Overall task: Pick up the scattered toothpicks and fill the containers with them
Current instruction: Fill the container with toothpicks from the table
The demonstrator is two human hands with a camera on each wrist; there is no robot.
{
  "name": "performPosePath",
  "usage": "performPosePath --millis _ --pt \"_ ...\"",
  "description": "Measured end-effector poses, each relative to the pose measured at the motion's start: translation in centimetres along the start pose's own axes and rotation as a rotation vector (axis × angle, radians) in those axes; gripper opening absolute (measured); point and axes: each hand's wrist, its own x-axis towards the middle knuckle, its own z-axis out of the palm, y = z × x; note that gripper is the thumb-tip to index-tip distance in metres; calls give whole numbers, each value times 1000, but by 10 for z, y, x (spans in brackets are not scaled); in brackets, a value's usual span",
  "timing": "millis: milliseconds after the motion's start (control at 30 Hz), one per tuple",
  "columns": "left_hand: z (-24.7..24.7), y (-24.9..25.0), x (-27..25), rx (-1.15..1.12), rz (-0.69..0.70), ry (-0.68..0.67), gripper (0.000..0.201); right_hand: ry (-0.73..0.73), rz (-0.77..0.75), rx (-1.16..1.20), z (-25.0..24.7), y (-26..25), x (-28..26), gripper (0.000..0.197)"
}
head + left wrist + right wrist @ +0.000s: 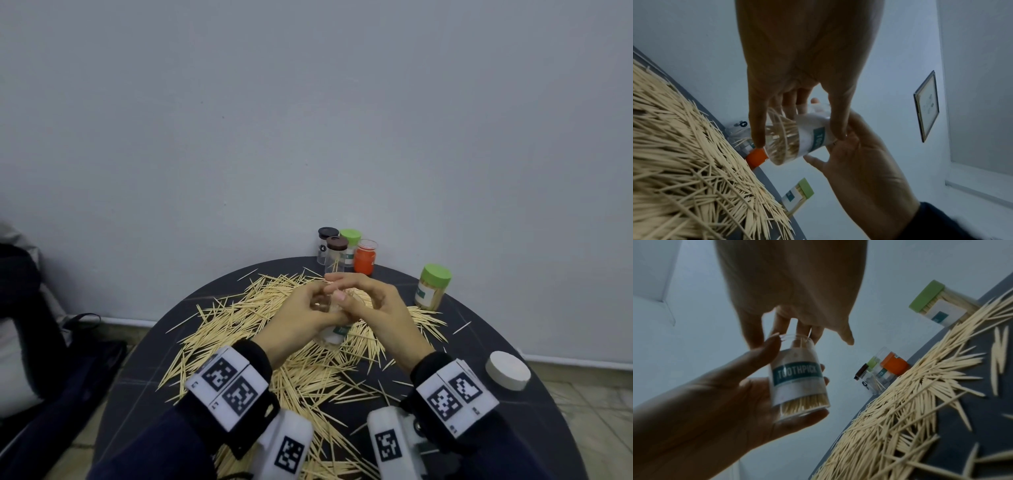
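A clear toothpick jar (337, 334) with a white and teal label hangs tilted over the middle of the pile, lidless and partly filled with toothpicks. My left hand (318, 303) grips it round the body; the right wrist view shows the jar (797, 378) resting in the palm. My right hand (334, 287) is at the jar's mouth, fingertips (803, 328) curled down to the rim and pinching a few toothpicks there. Loose toothpicks (308, 370) lie in a thick heap across the dark round table (513, 428) under both hands.
At the table's back edge stand two dark-lidded jars (328, 245), a green-lidded jar (350, 246) and an orange jar (364, 258). A full green-lidded jar (432, 287) stands at the right. A white lid (508, 370) lies near the right edge. Dark bags (51, 342) sit left of the table.
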Motion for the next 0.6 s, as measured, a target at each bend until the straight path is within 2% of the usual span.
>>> performPosePath --millis 100,367,533,600 --pt "0 0 1 -11 -5 26 36 53 -19 -9 2 2 1 10" --pt "0 0 1 17 2 38 42 293 -105 -55 -4 3 3 14" --pt "-2 1 2 31 24 59 43 313 -26 -374 -4 8 1 9" --pt "-3 1 2 58 29 82 44 352 -15 -418 -3 9 2 12"
